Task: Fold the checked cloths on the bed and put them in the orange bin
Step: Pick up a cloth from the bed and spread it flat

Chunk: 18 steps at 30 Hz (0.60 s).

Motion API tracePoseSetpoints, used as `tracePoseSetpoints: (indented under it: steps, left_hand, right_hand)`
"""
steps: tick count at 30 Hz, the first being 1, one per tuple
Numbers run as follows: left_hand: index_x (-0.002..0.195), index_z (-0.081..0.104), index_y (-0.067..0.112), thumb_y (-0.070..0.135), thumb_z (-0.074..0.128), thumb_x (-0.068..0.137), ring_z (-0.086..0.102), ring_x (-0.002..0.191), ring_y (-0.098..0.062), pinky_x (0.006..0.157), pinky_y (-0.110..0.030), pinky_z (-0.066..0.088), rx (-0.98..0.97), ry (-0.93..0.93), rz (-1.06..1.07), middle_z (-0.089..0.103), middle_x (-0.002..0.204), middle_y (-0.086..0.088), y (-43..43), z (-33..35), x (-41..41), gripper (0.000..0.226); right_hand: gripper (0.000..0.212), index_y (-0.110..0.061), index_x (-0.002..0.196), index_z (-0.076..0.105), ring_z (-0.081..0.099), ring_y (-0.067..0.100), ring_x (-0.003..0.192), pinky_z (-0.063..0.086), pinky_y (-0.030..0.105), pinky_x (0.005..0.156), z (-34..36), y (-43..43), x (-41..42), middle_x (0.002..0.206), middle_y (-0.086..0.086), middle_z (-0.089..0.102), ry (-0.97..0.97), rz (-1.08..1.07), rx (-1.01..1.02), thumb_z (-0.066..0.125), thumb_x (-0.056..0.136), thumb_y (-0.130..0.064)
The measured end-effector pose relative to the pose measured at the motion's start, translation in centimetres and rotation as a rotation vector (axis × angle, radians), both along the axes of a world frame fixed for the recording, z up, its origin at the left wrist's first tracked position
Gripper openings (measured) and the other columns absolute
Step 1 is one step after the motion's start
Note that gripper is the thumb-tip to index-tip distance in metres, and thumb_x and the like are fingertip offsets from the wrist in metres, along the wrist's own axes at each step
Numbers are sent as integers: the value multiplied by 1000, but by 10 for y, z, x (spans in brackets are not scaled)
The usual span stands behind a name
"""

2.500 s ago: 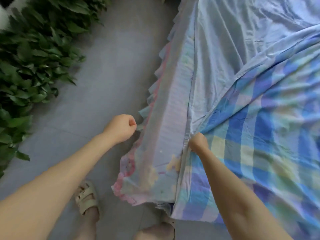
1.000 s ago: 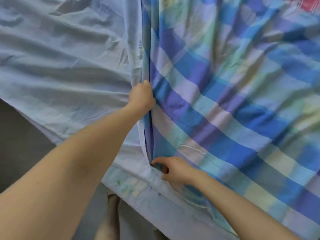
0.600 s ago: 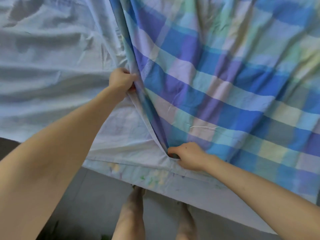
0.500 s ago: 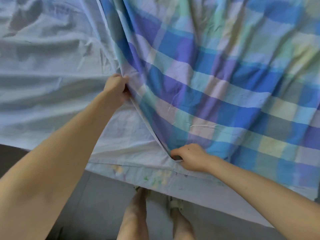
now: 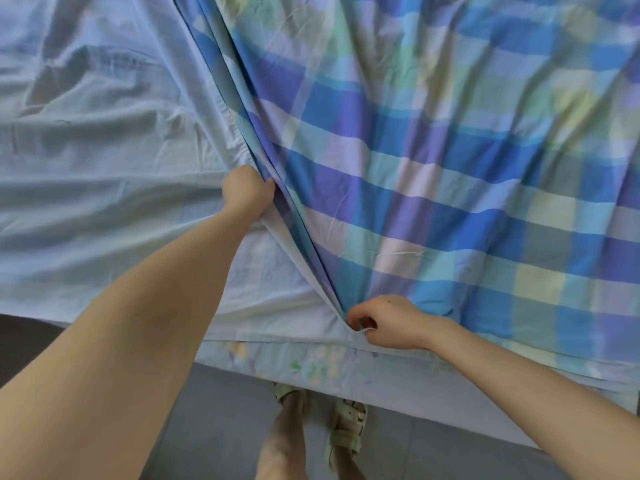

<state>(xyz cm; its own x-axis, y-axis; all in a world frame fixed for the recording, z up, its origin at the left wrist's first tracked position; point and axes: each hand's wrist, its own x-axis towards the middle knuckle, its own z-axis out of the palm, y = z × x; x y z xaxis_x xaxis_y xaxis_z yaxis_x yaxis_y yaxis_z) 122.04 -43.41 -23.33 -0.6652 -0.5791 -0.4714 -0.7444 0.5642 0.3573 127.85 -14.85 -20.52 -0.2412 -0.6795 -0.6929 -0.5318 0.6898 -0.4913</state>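
Observation:
A large checked cloth (image 5: 450, 161) in blue, purple, green and pale yellow lies spread over the right part of the bed. Its left edge runs diagonally from the top centre down to the bed's near edge and is bunched into folds. My left hand (image 5: 247, 192) grips that edge partway up, fingers curled round the fabric. My right hand (image 5: 384, 322) pinches the cloth's near corner at the bed's front edge. The orange bin is not in view.
A pale blue bed sheet (image 5: 97, 168), wrinkled, covers the left part of the bed. Its flower-printed skirt (image 5: 311, 365) hangs over the near edge. Below is grey floor (image 5: 221, 427) with my sandalled feet (image 5: 346, 424) close to the bed.
I turned from the bed's corner to face its side. My left hand took hold of the cloth's edge and pulled it left and back. My right hand keeps the corner.

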Motion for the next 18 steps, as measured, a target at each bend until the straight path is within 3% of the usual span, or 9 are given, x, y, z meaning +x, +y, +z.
tracePoseSetpoints:
  steps: [4,6,8,10,12,13,15,18]
  left_hand:
    - [79,58,2,10,42,88,65,79,-35,74,-40,55,-36,-63,-72,67,83,-18,3,2,-8,20]
    - [67,47,6,10,43,91,61,69,-32,68,-39,53,-13,-83,-40,61,74,-15,0,8,-10,25]
    - [70,47,4,16,47,93,57,72,-31,70,-39,51,33,-58,2,56,76,-14,-11,11,-6,25]
    - [77,55,1,16,52,92,64,68,-30,74,-39,57,243,60,147,62,81,-17,-24,14,7,21]
    - [71,54,5,6,53,92,66,51,-16,61,-33,60,460,253,335,61,74,-17,-33,23,34,21]
    - [69,52,6,2,52,91,63,45,-10,54,-27,58,477,321,394,59,71,-14,-39,30,53,23]
    - [66,49,7,-1,49,90,61,41,-6,48,-21,56,426,407,476,54,69,-12,-56,38,95,25]
    - [67,47,9,1,47,88,60,41,-3,47,-19,55,268,438,579,54,77,-19,-74,50,161,23]
  right_hand:
    - [31,-28,105,61,45,9,80,32,23,65,-5,4,3,83,-15,48,24,-38,25,51,81,-10]
    - [26,-28,100,60,45,10,79,32,24,62,-5,7,4,76,-15,45,41,-49,27,52,82,-12]
    - [22,-28,95,58,50,13,81,32,25,64,-6,10,6,79,-15,48,75,-49,25,51,81,-12]
    - [17,-27,87,54,54,17,86,33,27,65,-8,17,10,84,-9,53,131,-54,23,49,81,-12]
    - [10,-22,81,49,56,22,85,34,31,64,-12,25,18,85,-2,58,192,-79,4,48,81,-11]
    - [9,-19,82,51,56,25,85,34,33,63,-13,28,23,88,2,60,229,-95,-2,48,81,-10]
    - [16,-17,86,54,58,32,79,32,32,58,-14,31,33,86,8,59,351,-101,-57,49,74,-7]
    - [33,-19,76,49,54,28,50,18,25,44,-5,29,47,64,4,51,543,11,-51,60,46,-12]
